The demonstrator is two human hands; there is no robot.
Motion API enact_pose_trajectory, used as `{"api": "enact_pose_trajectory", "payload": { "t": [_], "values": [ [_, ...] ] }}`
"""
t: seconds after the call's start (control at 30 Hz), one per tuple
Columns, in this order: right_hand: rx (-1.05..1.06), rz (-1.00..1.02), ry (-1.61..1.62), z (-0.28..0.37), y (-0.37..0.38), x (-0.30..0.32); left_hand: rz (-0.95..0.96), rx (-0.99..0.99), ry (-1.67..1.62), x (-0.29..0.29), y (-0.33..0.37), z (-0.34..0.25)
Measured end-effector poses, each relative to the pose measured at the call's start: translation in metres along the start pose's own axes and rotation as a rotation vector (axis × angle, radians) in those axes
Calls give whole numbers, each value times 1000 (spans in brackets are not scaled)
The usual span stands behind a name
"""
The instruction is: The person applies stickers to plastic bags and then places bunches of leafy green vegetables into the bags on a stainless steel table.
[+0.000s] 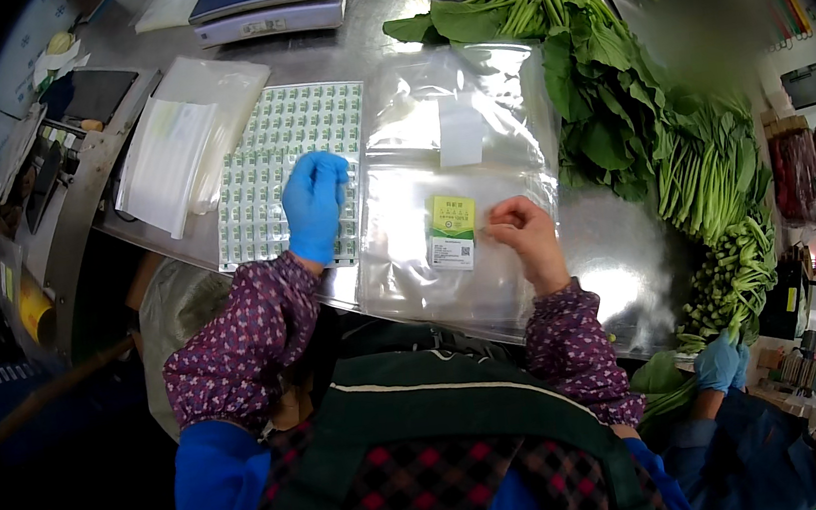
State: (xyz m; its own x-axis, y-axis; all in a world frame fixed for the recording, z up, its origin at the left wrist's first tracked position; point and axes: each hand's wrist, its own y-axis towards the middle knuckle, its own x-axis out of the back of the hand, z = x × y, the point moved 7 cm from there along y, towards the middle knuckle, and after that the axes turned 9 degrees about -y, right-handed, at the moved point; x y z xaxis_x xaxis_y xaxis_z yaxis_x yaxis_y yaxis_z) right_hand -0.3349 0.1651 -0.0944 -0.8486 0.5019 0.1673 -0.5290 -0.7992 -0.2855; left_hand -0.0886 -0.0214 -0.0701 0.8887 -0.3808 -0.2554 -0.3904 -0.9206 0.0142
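My left hand (pixel 315 205), in a blue glove, is over a sheet of small green-and-white stickers (pixel 254 187). Its fingers are closed together, and whatever may be between them is hidden. To the right lie clear plastic bags (pixel 397 246) in a flat stack. On the lower part of the stack sits a yellow-green and white label (pixel 452 235). Just right of that label is my bare right hand (pixel 529 239), fingers curled into a pinch; I cannot make out anything in them. A plain whitish rectangle (pixel 460 133) shows on the upper bags.
Leafy green vegetables (pixel 597 62) line the table's right side, with bundled stems (pixel 717 179) nearer. More plastic bags (pixel 180 150) lie left of the stickers. Blue binders (pixel 271 4) are at the back. At the lower right, a co-worker's blue-gloved hand (pixel 719 366) touches the greens.
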Motion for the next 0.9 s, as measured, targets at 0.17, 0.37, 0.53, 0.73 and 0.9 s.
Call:
{"api": "enact_pose_trajectory", "payload": {
  "t": [0.17, 0.37, 0.53, 0.73, 0.9],
  "values": [
    [161, -89, -589, -4, 10, -19, 795, -491, 950, -61, -52, 13],
    [500, -337, -987, 31, -1, 1, 744, -261, 985, -60, -41, 38],
    [410, -518, -693, 42, -2, 58, 171, 208, 161, -11, 26, 39],
    [529, -78, -793, 54, -8, 1, -220, -308, 357, 105, 81, -54],
    [778, -52, -1057, 64, 31, -31, 14, -280, 1118, 144, 75, -52]
  ]
}}
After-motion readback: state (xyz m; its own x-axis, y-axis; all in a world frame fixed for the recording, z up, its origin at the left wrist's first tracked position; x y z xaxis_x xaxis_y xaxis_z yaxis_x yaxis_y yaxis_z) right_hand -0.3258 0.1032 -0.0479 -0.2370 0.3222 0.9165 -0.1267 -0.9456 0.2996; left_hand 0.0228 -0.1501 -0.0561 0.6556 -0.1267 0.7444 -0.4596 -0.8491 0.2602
